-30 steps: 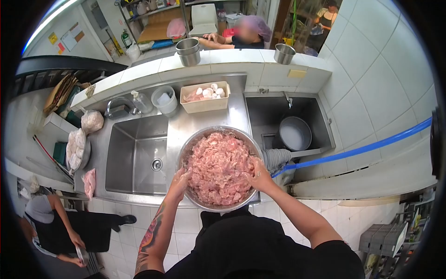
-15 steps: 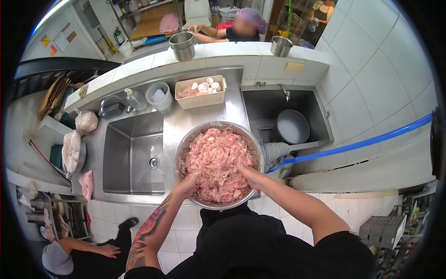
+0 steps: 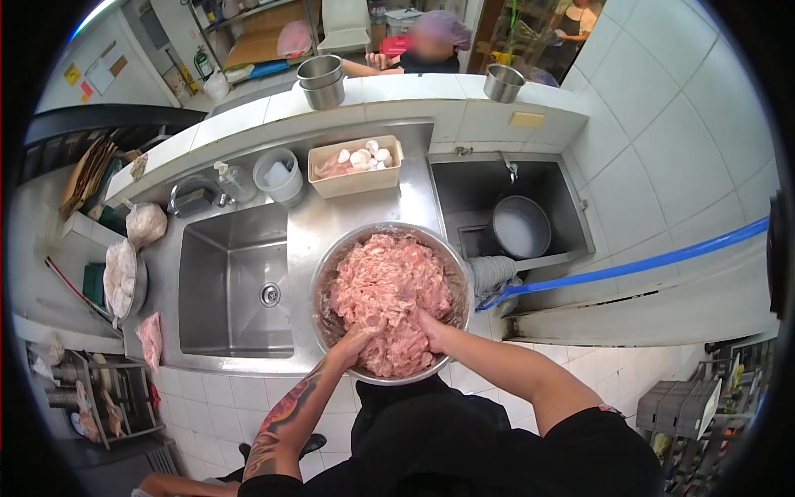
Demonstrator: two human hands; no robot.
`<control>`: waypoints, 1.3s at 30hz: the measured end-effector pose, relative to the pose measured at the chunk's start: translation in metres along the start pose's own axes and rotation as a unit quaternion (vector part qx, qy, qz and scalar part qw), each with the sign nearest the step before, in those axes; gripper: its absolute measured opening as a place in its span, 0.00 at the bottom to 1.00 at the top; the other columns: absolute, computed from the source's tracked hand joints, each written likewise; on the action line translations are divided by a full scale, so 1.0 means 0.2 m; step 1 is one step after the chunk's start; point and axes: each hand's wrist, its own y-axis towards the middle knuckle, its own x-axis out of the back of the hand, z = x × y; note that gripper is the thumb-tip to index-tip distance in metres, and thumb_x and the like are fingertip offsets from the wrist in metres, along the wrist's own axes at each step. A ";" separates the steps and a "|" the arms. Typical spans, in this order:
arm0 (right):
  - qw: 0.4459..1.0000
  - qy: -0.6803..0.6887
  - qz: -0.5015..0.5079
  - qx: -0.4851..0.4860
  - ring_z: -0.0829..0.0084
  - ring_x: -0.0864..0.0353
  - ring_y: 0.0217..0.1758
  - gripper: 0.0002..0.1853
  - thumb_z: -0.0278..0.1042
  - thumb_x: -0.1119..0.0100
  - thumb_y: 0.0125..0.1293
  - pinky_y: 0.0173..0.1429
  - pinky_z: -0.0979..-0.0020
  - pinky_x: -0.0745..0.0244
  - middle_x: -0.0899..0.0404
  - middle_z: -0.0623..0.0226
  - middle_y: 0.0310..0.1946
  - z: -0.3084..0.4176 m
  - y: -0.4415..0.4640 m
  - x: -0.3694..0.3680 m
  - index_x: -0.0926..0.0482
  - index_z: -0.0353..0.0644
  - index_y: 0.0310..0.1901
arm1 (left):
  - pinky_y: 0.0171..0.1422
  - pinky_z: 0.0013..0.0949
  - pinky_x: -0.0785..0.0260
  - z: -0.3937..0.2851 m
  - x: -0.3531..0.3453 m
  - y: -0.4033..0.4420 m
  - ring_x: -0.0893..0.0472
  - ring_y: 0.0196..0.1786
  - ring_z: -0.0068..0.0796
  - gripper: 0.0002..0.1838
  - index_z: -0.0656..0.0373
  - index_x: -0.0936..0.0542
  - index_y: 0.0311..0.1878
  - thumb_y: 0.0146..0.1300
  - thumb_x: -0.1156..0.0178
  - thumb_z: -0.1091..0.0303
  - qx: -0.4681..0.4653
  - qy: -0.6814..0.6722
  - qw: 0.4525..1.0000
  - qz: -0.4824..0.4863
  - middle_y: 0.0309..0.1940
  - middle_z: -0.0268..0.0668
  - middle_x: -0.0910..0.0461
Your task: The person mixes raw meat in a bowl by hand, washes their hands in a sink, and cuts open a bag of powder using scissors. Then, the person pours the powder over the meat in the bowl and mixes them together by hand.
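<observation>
A large steel bowl (image 3: pixel 465 291) full of raw minced meat (image 3: pixel 389 277) stands at the front edge of the counter, close to my body. My left hand (image 3: pixel 363 338) is sunk into the near left part of the meat. Opposite it, my right hand (image 3: pixel 432 333) is pushed into the near right part. Between them the meat bulges up in a mound. The fingers of both hands are buried, so their closing is hidden.
Left of the bowl is a steel sink (image 3: pixel 236 341). Behind stand a tub of eggshells and meat (image 3: pixel 354 184) and a plastic container (image 3: pixel 286 189). At right, a second sink (image 3: pixel 472 178) holds a pot (image 3: pixel 522 228); a blue pole (image 3: pixel 629 265) slants beside it. A co-worker (image 3: pixel 429 50) is beyond the ledge.
My hands have moved closer together and deeper into the meat, heaping it inward. The person at lower left has moved down, mostly out of view. The view has shifted slightly.
</observation>
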 end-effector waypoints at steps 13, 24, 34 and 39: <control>0.956 0.163 0.014 0.245 0.64 0.22 0.61 0.27 0.54 0.56 0.76 0.67 0.57 0.26 0.22 0.59 0.60 0.03 -0.16 -0.38 0.28 0.41 0.65 | 0.71 0.33 0.36 -0.34 -0.11 -0.16 0.26 0.66 0.35 0.34 0.68 0.33 0.71 0.67 0.35 0.60 -0.300 0.188 0.927 -0.122 0.67 0.45 0.27; 0.712 -0.550 -0.245 0.361 0.49 0.15 0.46 0.16 0.41 0.43 0.65 0.53 0.57 0.21 0.15 0.45 0.41 0.40 -0.21 -0.18 0.16 0.35 0.43 | 0.52 0.41 0.27 -0.36 -0.13 -0.24 0.17 0.47 0.42 0.18 0.65 0.20 0.53 0.65 0.35 0.63 -0.344 0.419 0.826 -0.153 0.43 0.49 0.17; 0.496 -0.701 -0.318 0.402 0.51 0.15 0.37 0.11 0.38 0.38 0.56 0.43 0.52 0.20 0.15 0.53 0.33 0.49 -0.55 -0.30 0.16 0.40 0.33 | 0.48 0.51 0.26 -0.46 -0.29 -0.41 0.17 0.41 0.55 0.14 0.61 0.16 0.38 0.66 0.38 0.58 -0.372 0.549 0.678 -0.317 0.37 0.52 0.17; 0.555 -0.640 -0.262 0.463 0.49 0.16 0.44 0.12 0.36 0.39 0.58 0.49 0.53 0.22 0.16 0.53 0.39 0.46 -0.67 -0.37 0.17 0.39 0.40 | 0.47 0.50 0.26 -0.48 -0.25 -0.37 0.17 0.41 0.54 0.17 0.60 0.14 0.37 0.68 0.41 0.56 -0.376 0.625 0.610 -0.309 0.39 0.51 0.16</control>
